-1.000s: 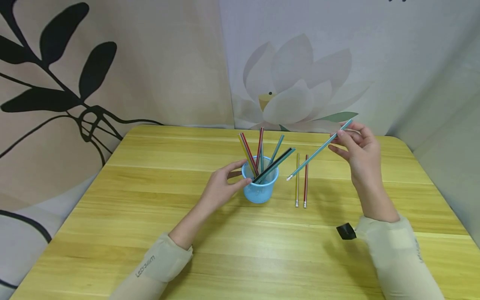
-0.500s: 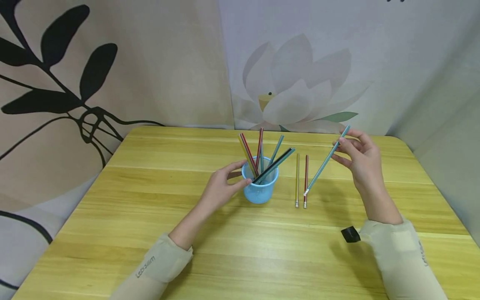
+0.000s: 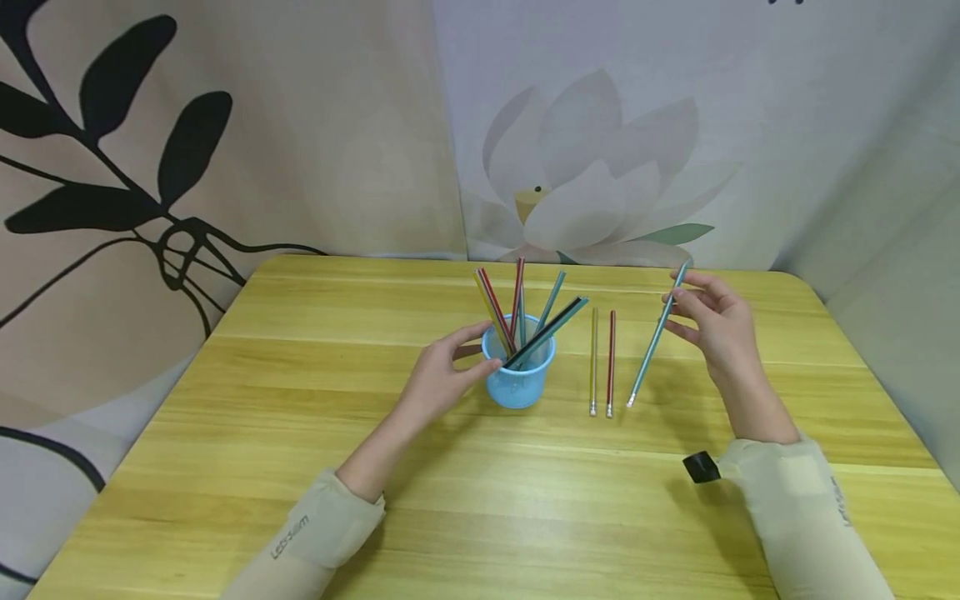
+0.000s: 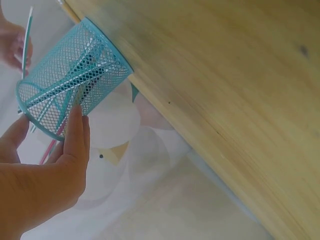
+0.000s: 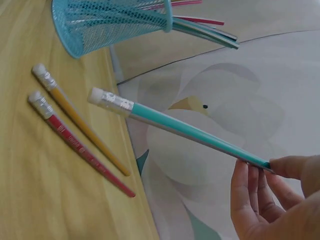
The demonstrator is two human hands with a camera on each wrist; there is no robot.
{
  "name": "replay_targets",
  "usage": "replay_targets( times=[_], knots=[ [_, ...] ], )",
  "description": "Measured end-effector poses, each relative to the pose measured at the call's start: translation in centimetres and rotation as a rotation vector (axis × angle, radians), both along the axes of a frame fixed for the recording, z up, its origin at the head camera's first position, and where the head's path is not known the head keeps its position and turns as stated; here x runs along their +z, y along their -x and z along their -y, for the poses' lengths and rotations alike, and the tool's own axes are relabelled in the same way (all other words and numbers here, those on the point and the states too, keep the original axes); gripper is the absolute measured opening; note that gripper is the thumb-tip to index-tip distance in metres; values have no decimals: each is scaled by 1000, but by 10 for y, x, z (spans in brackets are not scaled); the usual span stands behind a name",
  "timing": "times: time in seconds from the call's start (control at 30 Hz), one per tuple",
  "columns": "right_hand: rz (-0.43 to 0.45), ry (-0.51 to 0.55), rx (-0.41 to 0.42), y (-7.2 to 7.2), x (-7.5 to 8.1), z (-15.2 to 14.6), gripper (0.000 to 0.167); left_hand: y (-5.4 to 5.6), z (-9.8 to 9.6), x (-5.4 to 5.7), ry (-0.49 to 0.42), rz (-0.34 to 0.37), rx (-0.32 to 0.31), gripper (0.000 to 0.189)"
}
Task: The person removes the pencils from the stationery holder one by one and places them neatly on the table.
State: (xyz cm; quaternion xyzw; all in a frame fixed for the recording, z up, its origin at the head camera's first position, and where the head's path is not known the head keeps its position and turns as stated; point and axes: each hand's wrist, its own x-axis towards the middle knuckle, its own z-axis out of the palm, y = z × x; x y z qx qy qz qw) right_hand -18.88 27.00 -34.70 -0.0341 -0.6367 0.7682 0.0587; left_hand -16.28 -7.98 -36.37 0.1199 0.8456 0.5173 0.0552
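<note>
A light blue mesh pencil cup (image 3: 517, 388) stands upright with several red, yellow, blue and dark pencils leaning in it. My left hand (image 3: 442, 371) grips it near the rim, thumb in front and fingers behind; the left wrist view shows the thumb and fingers on the mesh. My right hand (image 3: 723, 325) pinches a blue pencil (image 5: 190, 131) near its far end between thumb and fingers. The pencil's white eraser end points down toward me, close over the table. Left of it a yellow pencil (image 3: 594, 362) and a red pencil (image 3: 611, 364) lie side by side, erasers toward me.
All of this is on a wooden table (image 3: 480, 517). Behind its far edge hangs a backdrop (image 3: 345, 125) printed with a flower and dark leaves. A small black tab (image 3: 701, 467) sticks out from the right sleeve.
My right hand has swung the blue pencil's eraser end down and to the right, past the yellow and red pencils, so it stands steeper. The left hand stays on the cup.
</note>
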Motion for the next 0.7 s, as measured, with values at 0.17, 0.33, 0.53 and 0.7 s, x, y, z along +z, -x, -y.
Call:
replay_targets(
  times=[0.17, 0.33, 0.53, 0.7],
  knots=[
    [45, -41, 27, 3, -8, -1, 18, 0, 0, 0, 0, 2, -2, 58],
    [73, -96, 58, 6, -15, -1, 17, 0, 0, 0, -1, 0, -2, 58],
    [104, -136, 97, 10, -23, -2, 19, 0, 1, -1, -1, -5, -3, 58],
    [151, -177, 119, 14, -29, -2, 18, 1, 1, -2, 1, -7, -1, 58]
  ],
)
